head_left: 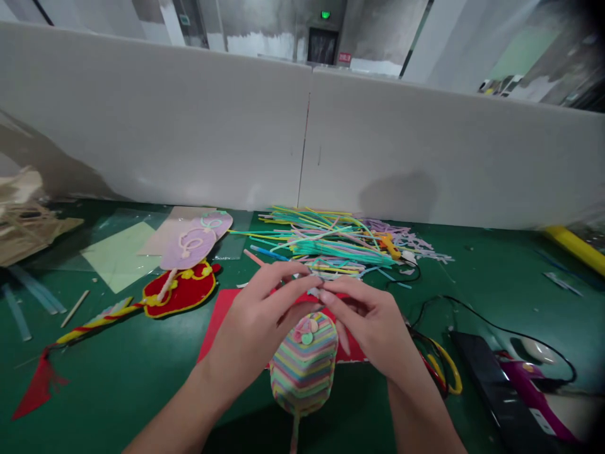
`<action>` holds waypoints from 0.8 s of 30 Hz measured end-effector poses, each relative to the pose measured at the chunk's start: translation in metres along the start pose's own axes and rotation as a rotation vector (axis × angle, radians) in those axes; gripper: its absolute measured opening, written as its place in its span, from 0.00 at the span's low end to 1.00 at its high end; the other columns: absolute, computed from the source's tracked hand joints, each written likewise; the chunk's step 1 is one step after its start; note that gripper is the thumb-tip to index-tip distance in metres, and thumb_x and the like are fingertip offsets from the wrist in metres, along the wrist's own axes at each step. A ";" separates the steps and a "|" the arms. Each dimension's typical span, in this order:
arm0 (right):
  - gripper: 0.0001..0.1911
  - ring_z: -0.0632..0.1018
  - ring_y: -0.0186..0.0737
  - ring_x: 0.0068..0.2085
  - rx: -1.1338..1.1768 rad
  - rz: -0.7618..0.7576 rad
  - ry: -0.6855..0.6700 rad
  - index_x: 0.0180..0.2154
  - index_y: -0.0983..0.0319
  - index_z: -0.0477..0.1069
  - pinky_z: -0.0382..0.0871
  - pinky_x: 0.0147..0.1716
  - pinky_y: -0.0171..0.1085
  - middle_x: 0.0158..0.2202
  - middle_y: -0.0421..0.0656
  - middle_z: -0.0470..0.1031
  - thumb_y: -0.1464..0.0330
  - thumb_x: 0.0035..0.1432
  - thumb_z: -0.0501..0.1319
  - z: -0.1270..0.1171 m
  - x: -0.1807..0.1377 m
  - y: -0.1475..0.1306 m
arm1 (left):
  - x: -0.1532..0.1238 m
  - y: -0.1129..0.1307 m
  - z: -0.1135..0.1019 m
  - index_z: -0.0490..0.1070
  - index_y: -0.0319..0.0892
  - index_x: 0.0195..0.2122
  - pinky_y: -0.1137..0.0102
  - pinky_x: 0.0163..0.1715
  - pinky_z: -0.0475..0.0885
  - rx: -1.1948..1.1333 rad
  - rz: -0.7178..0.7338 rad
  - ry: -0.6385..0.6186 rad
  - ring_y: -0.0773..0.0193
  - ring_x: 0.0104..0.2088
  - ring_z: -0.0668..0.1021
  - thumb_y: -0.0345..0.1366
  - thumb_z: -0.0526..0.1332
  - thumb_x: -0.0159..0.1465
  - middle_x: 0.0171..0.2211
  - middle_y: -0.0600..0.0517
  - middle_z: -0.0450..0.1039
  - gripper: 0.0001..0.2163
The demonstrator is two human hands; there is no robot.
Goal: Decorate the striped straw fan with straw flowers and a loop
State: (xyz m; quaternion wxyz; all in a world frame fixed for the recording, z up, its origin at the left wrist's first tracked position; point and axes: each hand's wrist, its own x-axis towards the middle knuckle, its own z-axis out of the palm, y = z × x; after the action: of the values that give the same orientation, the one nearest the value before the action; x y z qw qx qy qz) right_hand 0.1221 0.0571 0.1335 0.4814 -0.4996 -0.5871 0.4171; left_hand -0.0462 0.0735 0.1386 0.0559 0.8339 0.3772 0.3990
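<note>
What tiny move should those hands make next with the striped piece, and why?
Probably lower the fingertips onto the striped piece, beside its small round decorations. The left hand and right hand meet just above its top edge, seemingly pinching something too small to identify.

The left hand (262,318) and right hand (373,321) are bare, and so are both forearms.

The single view comes from a camera worn on the person's head; it faces forward and down across the green table (118,372); the left hand (258,321) and right hand (373,321) lie close beneath it, low and central; the white partition (189,126) closes the far side.
</note>
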 end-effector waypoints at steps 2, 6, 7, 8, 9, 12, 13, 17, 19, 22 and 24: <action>0.07 0.71 0.29 0.18 0.020 0.036 -0.014 0.30 0.60 0.74 0.69 0.18 0.31 0.28 0.40 0.74 0.64 0.52 0.61 0.000 -0.001 -0.002 | 0.002 0.000 0.004 0.70 0.43 0.39 0.72 0.40 0.70 -0.104 -0.042 -0.024 0.66 0.39 0.74 0.32 0.60 0.59 0.38 0.51 0.70 0.07; 0.06 0.72 0.30 0.20 0.028 0.047 -0.007 0.27 0.61 0.72 0.70 0.17 0.29 0.26 0.39 0.70 0.64 0.49 0.64 -0.001 -0.001 -0.002 | 0.007 -0.001 0.008 0.70 0.41 0.33 0.75 0.37 0.70 -0.252 -0.159 -0.041 0.68 0.36 0.74 0.32 0.63 0.55 0.33 0.53 0.70 0.05; 0.06 0.73 0.31 0.22 0.021 0.037 -0.003 0.27 0.61 0.72 0.71 0.18 0.29 0.27 0.39 0.70 0.64 0.49 0.64 -0.002 -0.001 -0.002 | 0.008 -0.002 0.008 0.70 0.41 0.32 0.75 0.37 0.69 -0.276 -0.181 -0.047 0.68 0.36 0.73 0.31 0.64 0.54 0.33 0.53 0.70 0.05; 0.06 0.74 0.32 0.23 0.016 0.024 0.001 0.27 0.61 0.72 0.72 0.19 0.30 0.27 0.40 0.70 0.65 0.49 0.64 -0.002 -0.001 -0.002 | 0.008 -0.002 0.008 0.70 0.41 0.32 0.75 0.37 0.69 -0.298 -0.195 -0.054 0.68 0.36 0.73 0.31 0.64 0.54 0.33 0.53 0.70 0.05; 0.06 0.74 0.33 0.24 0.014 0.008 0.002 0.27 0.61 0.73 0.73 0.21 0.30 0.28 0.40 0.70 0.65 0.50 0.63 -0.003 -0.001 -0.003 | 0.008 -0.003 0.008 0.70 0.41 0.32 0.75 0.37 0.69 -0.320 -0.206 -0.063 0.68 0.36 0.73 0.31 0.64 0.54 0.33 0.53 0.70 0.05; 0.05 0.74 0.32 0.24 0.018 -0.025 -0.020 0.28 0.60 0.73 0.74 0.24 0.32 0.27 0.40 0.71 0.66 0.52 0.62 -0.007 -0.001 -0.003 | 0.008 -0.005 0.006 0.70 0.42 0.33 0.75 0.34 0.69 -0.374 -0.228 -0.084 0.69 0.34 0.73 0.29 0.61 0.57 0.33 0.53 0.70 0.04; 0.04 0.74 0.32 0.24 0.012 -0.033 -0.021 0.29 0.60 0.73 0.74 0.25 0.32 0.28 0.39 0.71 0.66 0.52 0.62 -0.008 -0.001 -0.003 | 0.008 -0.005 0.006 0.69 0.42 0.34 0.75 0.34 0.69 -0.378 -0.222 -0.090 0.69 0.34 0.73 0.29 0.61 0.57 0.32 0.54 0.70 0.04; 0.04 0.74 0.33 0.26 -0.080 -0.044 0.035 0.29 0.60 0.73 0.72 0.24 0.31 0.29 0.40 0.71 0.66 0.51 0.62 -0.010 -0.002 0.000 | 0.007 -0.004 0.010 0.68 0.41 0.37 0.75 0.39 0.69 -0.301 -0.116 -0.100 0.68 0.38 0.73 0.30 0.62 0.57 0.36 0.52 0.70 0.07; 0.04 0.74 0.33 0.27 -0.149 -0.055 0.067 0.28 0.60 0.73 0.71 0.25 0.30 0.28 0.40 0.71 0.66 0.51 0.63 -0.010 -0.002 0.001 | 0.005 -0.004 0.013 0.67 0.41 0.37 0.75 0.39 0.69 -0.248 -0.060 -0.086 0.68 0.39 0.73 0.30 0.61 0.58 0.37 0.52 0.70 0.07; 0.05 0.72 0.33 0.26 -0.195 -0.060 0.050 0.26 0.60 0.73 0.69 0.24 0.30 0.25 0.39 0.70 0.66 0.49 0.64 -0.009 -0.001 0.002 | 0.002 -0.006 0.017 0.67 0.41 0.36 0.75 0.38 0.69 -0.181 0.032 -0.077 0.69 0.37 0.73 0.31 0.58 0.60 0.35 0.52 0.70 0.04; 0.06 0.72 0.33 0.25 -0.170 -0.040 -0.006 0.26 0.61 0.72 0.70 0.23 0.30 0.24 0.39 0.70 0.65 0.50 0.63 -0.010 0.000 0.000 | 0.002 -0.008 0.018 0.67 0.41 0.36 0.76 0.38 0.69 -0.147 0.088 -0.077 0.69 0.37 0.74 0.31 0.58 0.60 0.35 0.52 0.71 0.03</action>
State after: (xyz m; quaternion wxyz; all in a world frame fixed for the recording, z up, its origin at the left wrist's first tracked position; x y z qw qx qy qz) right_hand 0.1325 0.0569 0.1352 0.4437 -0.5256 -0.6315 0.3578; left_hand -0.0377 0.0839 0.1247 0.1138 0.8580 0.3077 0.3951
